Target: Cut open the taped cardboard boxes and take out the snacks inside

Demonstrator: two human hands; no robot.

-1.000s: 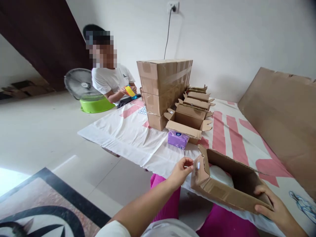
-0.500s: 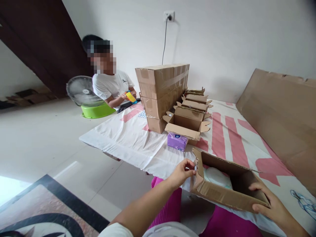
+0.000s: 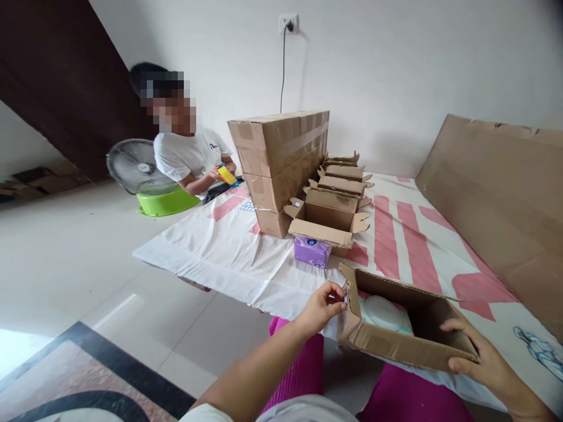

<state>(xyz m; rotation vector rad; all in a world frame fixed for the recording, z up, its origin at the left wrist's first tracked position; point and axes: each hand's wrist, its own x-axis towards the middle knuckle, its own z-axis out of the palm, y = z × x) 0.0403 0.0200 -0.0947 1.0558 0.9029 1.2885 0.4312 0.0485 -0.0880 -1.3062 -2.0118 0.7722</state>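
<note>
An open cardboard box point(image 3: 396, 346) rests at the near edge of the cloth-covered table. In its left part lies a white and pale green packet with an oval lid point(image 3: 385, 313), like a pack of wet wipes; the right part shows bare cardboard. My left hand point(image 3: 323, 308) has its thumb and forefinger closed at the box's left end flap. At the opposite end, my right hand point(image 3: 479, 354) grips the wall, fingers inside and thumb outside. A purple tissue pack point(image 3: 312, 252) sits on the cloth beyond my left hand.
A row of open cardboard boxes point(image 3: 328, 220) runs away from me beside a stack of taped boxes point(image 3: 281, 146). Upright at the right stands a large cardboard sheet point(image 3: 492, 205). Across the table, a person point(image 3: 189, 158) holds a yellow and blue object point(image 3: 227, 176) near a fan point(image 3: 143, 167).
The view has turned slightly to the right, so the background sits further left. Both hands keep their hold on the box, which has barely shifted.
</note>
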